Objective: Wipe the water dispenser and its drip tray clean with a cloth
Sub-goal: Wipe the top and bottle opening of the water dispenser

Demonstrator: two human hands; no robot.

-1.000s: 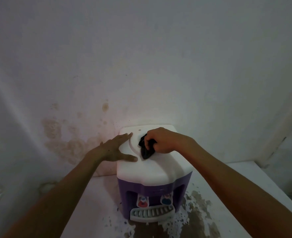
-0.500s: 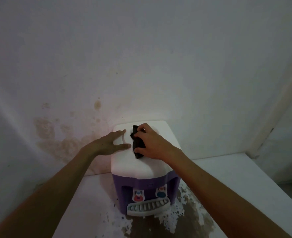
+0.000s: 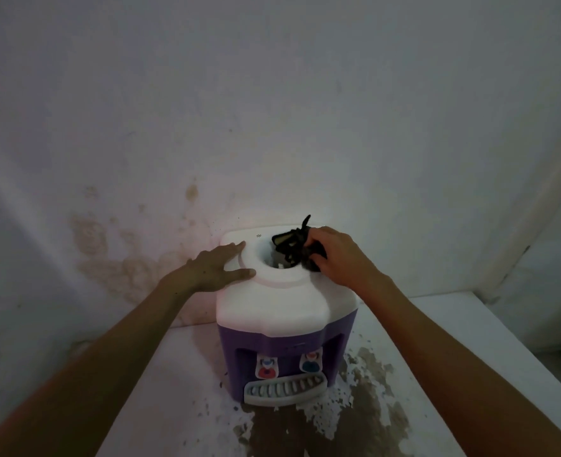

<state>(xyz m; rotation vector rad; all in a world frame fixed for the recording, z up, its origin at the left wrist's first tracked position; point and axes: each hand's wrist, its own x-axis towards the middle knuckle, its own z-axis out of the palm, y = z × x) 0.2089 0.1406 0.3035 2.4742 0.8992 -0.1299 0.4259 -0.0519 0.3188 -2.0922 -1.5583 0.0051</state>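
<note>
Stained white wall (image 3: 272, 110) behind; white table with peeled, brown-patched surface (image 3: 180, 374) carries the purple-bodied, white-topped plastic water dispenser (image 3: 272, 311), set close to the wall. Grey slotted drip tray (image 3: 284, 389) at its base, under 2 taps, untouched. Left hand (image 3: 211, 268) flat, fingers extended on the top's left edge, likely bracing it. Right hand (image 3: 333, 255) clenches the dark bunched cloth (image 3: 292, 247) at the round top opening's right rim, wiping there.
</note>
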